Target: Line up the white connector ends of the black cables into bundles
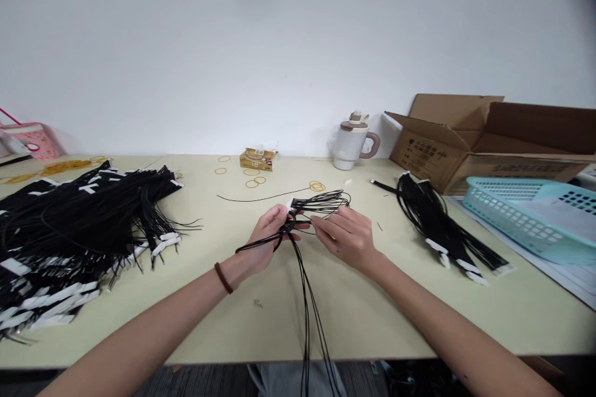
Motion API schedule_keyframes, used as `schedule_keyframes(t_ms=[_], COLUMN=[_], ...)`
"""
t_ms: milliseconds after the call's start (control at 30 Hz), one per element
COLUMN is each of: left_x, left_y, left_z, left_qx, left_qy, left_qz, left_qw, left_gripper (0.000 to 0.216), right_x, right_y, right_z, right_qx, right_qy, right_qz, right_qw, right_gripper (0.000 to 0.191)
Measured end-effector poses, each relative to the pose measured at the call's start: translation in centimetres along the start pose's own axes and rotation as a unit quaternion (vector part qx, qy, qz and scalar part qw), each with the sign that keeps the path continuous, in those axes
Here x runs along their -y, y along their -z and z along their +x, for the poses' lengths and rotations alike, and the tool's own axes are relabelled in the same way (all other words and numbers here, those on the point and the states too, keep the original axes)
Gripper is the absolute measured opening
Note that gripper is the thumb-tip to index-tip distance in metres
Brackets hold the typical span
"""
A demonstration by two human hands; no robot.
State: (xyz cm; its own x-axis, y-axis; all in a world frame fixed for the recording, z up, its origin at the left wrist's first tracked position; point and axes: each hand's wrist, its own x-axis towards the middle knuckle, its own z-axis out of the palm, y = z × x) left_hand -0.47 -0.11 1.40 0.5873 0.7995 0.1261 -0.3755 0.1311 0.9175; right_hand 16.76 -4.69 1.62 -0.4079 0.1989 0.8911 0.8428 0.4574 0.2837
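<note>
Bare forearms reached over a pale tabletop as the left hand clasped a bundle of thin black wires, white-tipped beside the thumb, looped at its middle, fanned out rightward and trailing off the front edge; the right hand met the fanned strands, its grip unclear

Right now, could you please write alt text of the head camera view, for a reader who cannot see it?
A person's left hand and right hand hold thin black cables above a pale table. A large cable pile lies at left; at right are a smaller bundle, an open cardboard box and a light-blue basket.
</note>
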Motion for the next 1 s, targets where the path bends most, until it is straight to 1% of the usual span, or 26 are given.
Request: schedule_keyframes(t_ms=[167, 267, 467, 667, 833, 1000], left_x=[0.0, 0.0, -0.1, -0.2, 0.1, 0.6], left_y=[0.1, 0.1, 0.1, 0.2, -0.3, -0.9], left_z=[0.1, 0.1, 0.0, 0.1, -0.1, -0.4], left_qx=[-0.009, -0.001, 0.015, 0.021, 0.041, 0.036], left_qy=[0.000, 0.003, 0.006, 0.000, 0.002, 0.020], left_qz=[-0.007, -0.008, 0.030, 0.060, 0.074, 0.059], left_qw=[1.000, 1.000, 0.999, 0.998, 0.996, 0.997], left_gripper=[0.021, 0.020, 0.025, 0.028, 0.028, 0.030], right_x=[0.0, -0.1, -0.2, -0.1, 0.2, 0.6], right_y=[0.0, 0.0, -0.2, -0.2, -0.5, -0.7], right_z=[0.0, -0.2, -0.4, -0.4, -0.6, -0.6], right_qx=[0.003, 0.010, 0.009, 0.021, 0.030, 0.031], right_qy=[0.000, 0.000, -0.003, -0.009, -0.013, -0.035], right_qz=[-0.005, -0.001, -0.004, 0.001, 0.031, 0.054], right_qw=[1.000, 1.000, 1.000, 1.000, 0.999, 0.997], right_gripper=[0.004, 0.005, 0.005, 0.005, 0.007, 0.008])
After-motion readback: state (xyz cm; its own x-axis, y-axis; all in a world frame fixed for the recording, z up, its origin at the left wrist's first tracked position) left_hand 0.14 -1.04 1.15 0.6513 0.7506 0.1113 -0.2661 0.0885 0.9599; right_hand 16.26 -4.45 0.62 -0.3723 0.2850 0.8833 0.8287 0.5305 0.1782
